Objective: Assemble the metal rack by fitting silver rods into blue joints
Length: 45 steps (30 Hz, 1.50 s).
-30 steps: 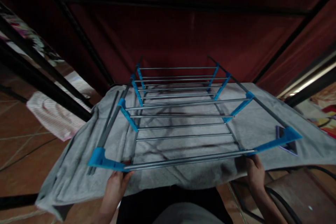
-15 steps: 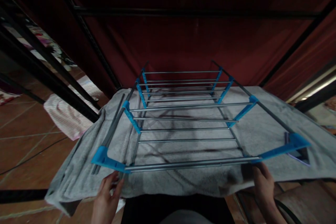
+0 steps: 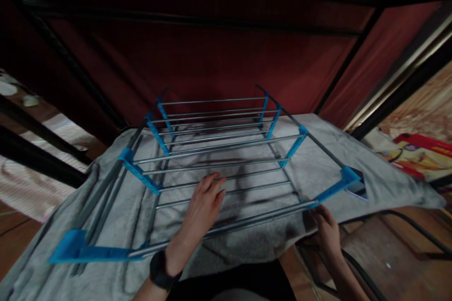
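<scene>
A drying rack [image 3: 219,145] with grey metal rods and blue plastic joints lies on a grey blanket. My left hand [image 3: 206,200], with a black watch on its wrist, reaches across the front rods. Its fingers are slightly apart over the inner rods and hold nothing. My right hand [image 3: 327,228] is at the front right corner of the rack, its fingers curled against the underside of the blue joint [image 3: 334,189]; the fingertips are partly hidden. At the front left is another blue corner joint [image 3: 84,248], with loose-looking grey tubes [image 3: 106,207] beside it.
The grey blanket [image 3: 326,150] covers the low surface under the rack. A dark phone-like object [image 3: 359,188] lies by the right joint. Black metal frame posts [image 3: 399,96] stand around, with a dark red panel [image 3: 212,61] behind. A red and yellow package [image 3: 420,153] is at the right.
My left hand has left the front left corner and moved right, in over the rack's rods. My right hand stays at the right corner. The view has turned to the right.
</scene>
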Each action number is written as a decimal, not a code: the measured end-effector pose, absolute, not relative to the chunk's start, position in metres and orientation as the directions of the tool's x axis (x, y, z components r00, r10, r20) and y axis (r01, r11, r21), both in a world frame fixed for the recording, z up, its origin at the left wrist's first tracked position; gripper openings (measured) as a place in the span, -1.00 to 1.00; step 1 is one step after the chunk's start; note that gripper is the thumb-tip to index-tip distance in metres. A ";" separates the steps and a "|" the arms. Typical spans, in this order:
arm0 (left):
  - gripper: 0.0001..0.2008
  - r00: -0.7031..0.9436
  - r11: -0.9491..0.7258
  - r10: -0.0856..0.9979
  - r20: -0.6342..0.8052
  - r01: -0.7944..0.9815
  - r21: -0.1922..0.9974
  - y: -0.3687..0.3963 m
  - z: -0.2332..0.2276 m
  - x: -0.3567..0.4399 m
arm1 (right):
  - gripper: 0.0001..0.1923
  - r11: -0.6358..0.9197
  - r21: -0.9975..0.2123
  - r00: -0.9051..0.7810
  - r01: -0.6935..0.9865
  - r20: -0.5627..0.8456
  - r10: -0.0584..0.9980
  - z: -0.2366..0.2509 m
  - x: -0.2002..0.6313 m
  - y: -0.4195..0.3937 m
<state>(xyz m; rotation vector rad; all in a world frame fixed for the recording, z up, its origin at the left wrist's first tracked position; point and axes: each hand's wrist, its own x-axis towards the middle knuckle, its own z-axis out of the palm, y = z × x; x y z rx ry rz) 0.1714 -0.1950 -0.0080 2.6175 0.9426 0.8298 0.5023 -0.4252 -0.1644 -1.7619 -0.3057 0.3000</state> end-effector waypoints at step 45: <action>-0.52 0.892 -0.899 0.413 0.183 0.367 0.238 -0.139 -0.001 0.410 | -0.55 0.008 -0.937 0.743 0.349 0.281 0.607 -0.063 0.573 -0.235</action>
